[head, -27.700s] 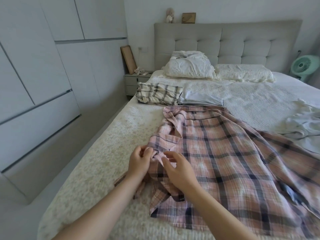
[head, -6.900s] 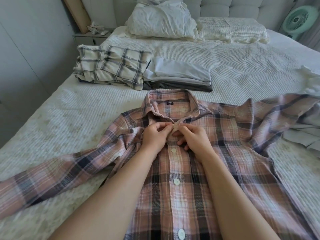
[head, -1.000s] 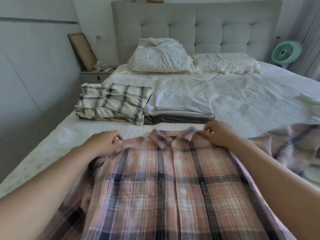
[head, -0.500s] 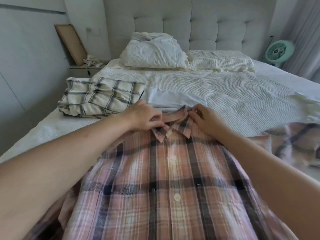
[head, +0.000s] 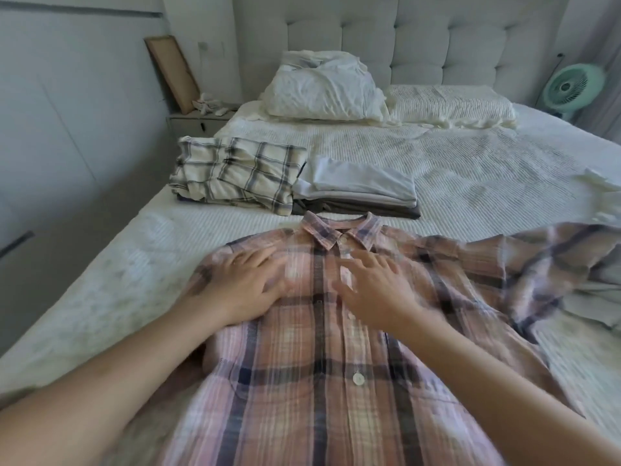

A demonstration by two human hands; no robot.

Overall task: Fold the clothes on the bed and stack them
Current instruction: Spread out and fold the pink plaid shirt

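— Left hand [head: 247,287] flat on the pink plaid shirt [head: 319,348], fingers spread and straight, pressing the chest panel to the left of the button placket. Why flat rather than pinching?

— Likely smoothing; laid front-up and buttoned, so wrinkles pressed out before any fold. Nothing gripped.

— And further right?

— Right hand [head: 376,290] just past the placket, fingers also straight and fanned, blurred, so touching or hovering just above the cloth cannot be told. Collar [head: 339,232] pointing toward the headboard end of the bed [head: 111,297].

— Shirt's place on the bed?

— Across the near middle, closer to the left edge, right sleeve [head: 544,260] trailing out toward the right edge, draped over a pale garment [head: 591,294] not yet folded.

— Finished pieces?

— Beyond the collar, near the left edge: folded cream plaid garment [head: 235,174], then a white and grey folded stack [head: 359,190] touching it on its right. Kept close, probably so this shirt can join once folded.
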